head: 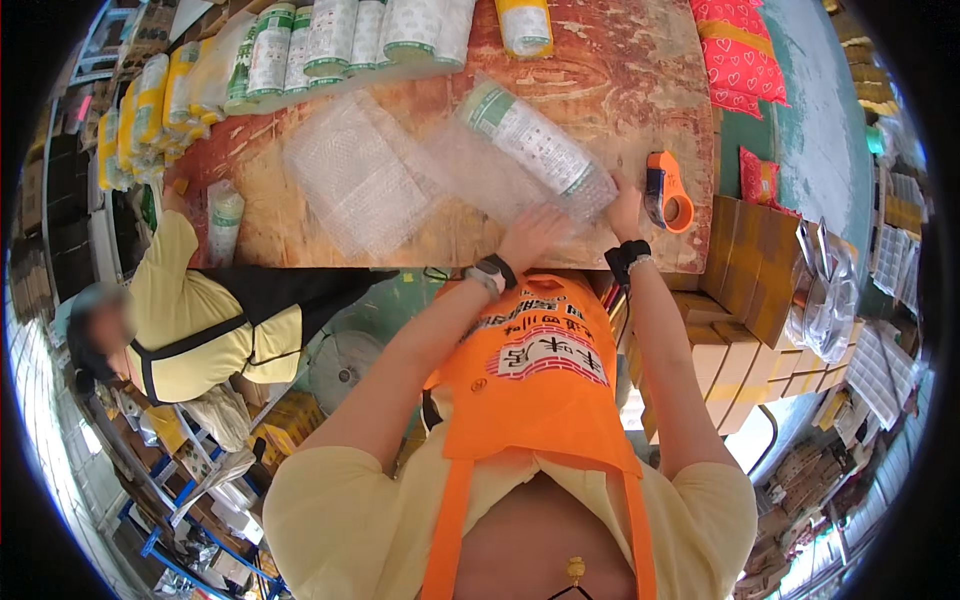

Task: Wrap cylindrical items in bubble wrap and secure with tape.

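A green-and-white printed roll [532, 139] lies slantwise on the worn wooden table [600, 45], with clear bubble wrap [469, 161] over and under it. My left hand [536, 234] rests on the wrap beside the roll's near end, fingers stretched out and somewhat blurred. At that same end, my right hand [624, 208] grips the wrapped roll from the right side; part of its fingers is hidden. Another bubble wrap sheet [360, 176] spreads flat to the left. Right of my right hand lies an orange tape dispenser [670, 193].
Several similar rolls [334, 37] stand at the back left, near yellow-taped packages [150, 105]. One yellow-banded roll [523, 28] lies farther back. A wrapped roll [223, 225] is near a co-worker [202, 330] at left. Cardboard boxes [750, 277] and pink heart-printed parcels [739, 56] are right.
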Tool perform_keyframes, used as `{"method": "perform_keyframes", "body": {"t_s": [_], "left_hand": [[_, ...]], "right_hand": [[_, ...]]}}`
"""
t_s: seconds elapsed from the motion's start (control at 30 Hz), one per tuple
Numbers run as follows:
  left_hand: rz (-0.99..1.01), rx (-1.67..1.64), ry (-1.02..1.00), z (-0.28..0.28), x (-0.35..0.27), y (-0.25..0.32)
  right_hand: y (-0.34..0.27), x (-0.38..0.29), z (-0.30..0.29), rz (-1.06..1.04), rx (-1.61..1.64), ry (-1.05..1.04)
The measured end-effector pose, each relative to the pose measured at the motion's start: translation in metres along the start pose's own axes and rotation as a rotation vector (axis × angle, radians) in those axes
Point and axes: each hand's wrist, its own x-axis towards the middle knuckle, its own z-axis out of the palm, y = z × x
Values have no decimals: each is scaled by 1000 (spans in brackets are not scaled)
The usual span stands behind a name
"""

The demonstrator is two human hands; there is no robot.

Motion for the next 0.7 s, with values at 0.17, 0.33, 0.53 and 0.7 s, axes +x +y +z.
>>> {"method": "perform_keyframes", "body": {"t_s": [0.17, 0.33, 0.53, 0.7], "left_hand": [[-167, -153, 60, -65, 20, -23], [-344, -379, 323, -169, 65, -26], [-256, -432, 281, -156, 71, -3], [-226, -524, 62, -121, 86, 31]], "right_hand": [[-94, -6, -37, -88, -36, 11], [-124, 8, -56, -10, 438, -69], [-154, -16, -105, 70, 596, -211], [-129, -47, -86, -413, -312, -101]]}}
